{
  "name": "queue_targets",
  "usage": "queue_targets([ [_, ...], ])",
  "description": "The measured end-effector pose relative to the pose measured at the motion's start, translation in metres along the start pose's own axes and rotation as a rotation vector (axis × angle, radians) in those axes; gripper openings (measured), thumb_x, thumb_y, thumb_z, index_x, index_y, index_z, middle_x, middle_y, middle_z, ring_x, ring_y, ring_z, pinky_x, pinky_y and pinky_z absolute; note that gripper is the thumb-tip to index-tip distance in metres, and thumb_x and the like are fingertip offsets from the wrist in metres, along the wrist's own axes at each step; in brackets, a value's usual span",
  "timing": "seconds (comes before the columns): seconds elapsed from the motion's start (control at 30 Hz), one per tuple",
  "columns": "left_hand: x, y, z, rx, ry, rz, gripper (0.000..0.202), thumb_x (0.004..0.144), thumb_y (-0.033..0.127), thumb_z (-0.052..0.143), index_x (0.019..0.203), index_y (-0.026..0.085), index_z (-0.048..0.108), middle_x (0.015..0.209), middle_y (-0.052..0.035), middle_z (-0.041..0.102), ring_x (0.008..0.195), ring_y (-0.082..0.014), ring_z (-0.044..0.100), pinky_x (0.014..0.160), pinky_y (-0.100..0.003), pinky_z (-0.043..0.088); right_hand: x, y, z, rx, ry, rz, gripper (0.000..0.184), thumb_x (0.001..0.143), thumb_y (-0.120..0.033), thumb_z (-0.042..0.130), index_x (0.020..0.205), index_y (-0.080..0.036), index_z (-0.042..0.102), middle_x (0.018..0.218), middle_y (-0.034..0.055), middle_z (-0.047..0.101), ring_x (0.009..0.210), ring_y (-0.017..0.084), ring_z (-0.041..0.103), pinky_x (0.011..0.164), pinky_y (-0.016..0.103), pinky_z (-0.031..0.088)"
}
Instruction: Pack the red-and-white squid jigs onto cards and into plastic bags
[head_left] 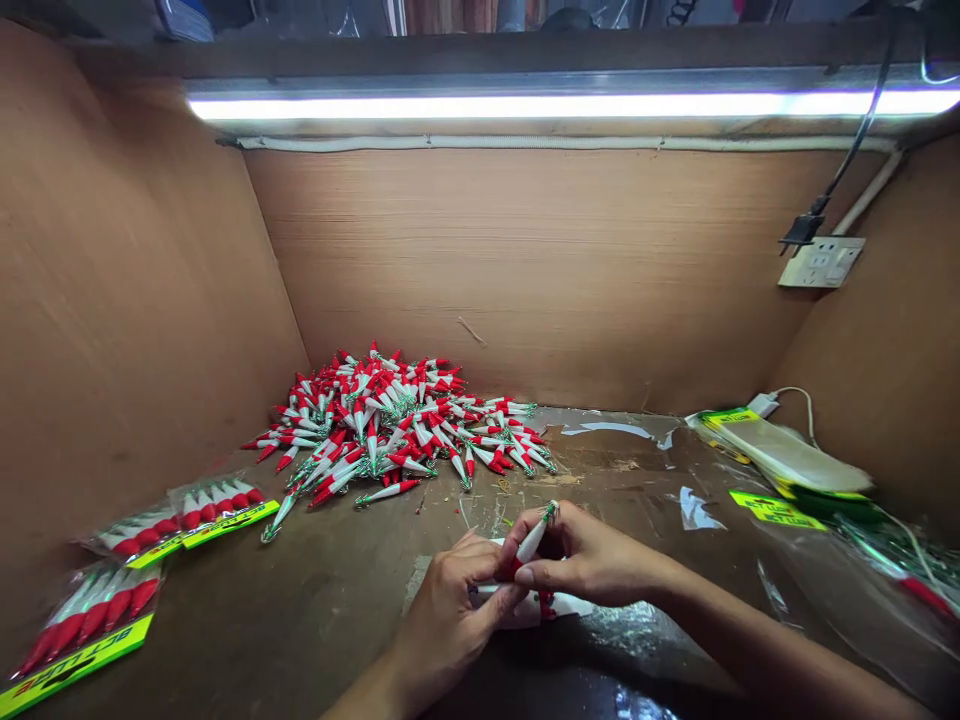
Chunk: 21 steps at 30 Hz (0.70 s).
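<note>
Both my hands meet low in the middle of the brown worktop [315, 610]. My right hand [592, 560] pinches a red-and-white squid lure [532, 538], its hooked end pointing up and away. My left hand [450, 605] is closed on the lure's red end and on a clear packet [555, 605] lying under both hands, with more red-and-white lures in it. A big heap of the same lures [390, 420] lies beyond my hands, towards the back left.
Three filled packets with yellow-green labels [217, 510] lie at the left edge. A stack of empty packets [787, 455] sits at the right. Brown walls close the booth on three sides. A socket with a plug [821, 260] hangs on the right wall.
</note>
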<state>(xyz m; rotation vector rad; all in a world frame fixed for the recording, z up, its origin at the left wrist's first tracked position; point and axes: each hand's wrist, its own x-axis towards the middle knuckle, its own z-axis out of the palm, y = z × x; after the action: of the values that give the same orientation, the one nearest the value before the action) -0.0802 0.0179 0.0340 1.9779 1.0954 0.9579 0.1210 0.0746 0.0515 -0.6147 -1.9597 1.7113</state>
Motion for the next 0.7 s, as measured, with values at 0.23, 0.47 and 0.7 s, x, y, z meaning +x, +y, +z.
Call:
queue_targets([
  [0.23, -0.001, 0.0, 0.01, -0.282, 0.044, -0.094, 0.034, 0.097, 0.046, 0.053, 0.098, 0.026, 0.08, 0.104, -0.0075, 0.073, 0.097, -0.0279, 0.066, 0.1, -0.038, 0.045, 0.005, 0.009, 0.01, 0.087, 0.031, -0.046, 0.039, 0.081, -0.044, 0.076, 0.11, -0.019, 0.07, 0.091, 0.0035, 0.068, 0.078, 0.015, 0.06, 0.069, 0.026, 0.048],
  [0.47, -0.002, -0.038, -0.006, 0.183, 0.037, 0.011, 0.075, 0.069, 0.041, 0.085, 0.137, 0.03, 0.057, 0.14, -0.0101, 0.055, 0.131, -0.0363, 0.045, 0.113, -0.051, 0.033, 0.011, 0.011, -0.032, -0.096, 0.255, -0.091, 0.032, 0.087, -0.047, 0.068, 0.097, -0.017, 0.072, 0.088, 0.0045, 0.068, 0.066, 0.011, 0.058, 0.058, 0.022, 0.045],
  [0.7, 0.001, -0.057, -0.009, 0.285, -0.021, 0.12, 0.09, 0.065, 0.02, 0.082, 0.145, 0.031, 0.042, 0.137, -0.0079, 0.055, 0.12, -0.0302, 0.055, 0.103, -0.044, 0.045, -0.013, -0.016, -0.08, -0.558, 0.131, 0.11, 0.024, 0.092, -0.037, 0.06, 0.082, -0.018, 0.071, 0.063, -0.002, 0.059, 0.05, 0.01, 0.049, 0.045, 0.021, 0.035],
])
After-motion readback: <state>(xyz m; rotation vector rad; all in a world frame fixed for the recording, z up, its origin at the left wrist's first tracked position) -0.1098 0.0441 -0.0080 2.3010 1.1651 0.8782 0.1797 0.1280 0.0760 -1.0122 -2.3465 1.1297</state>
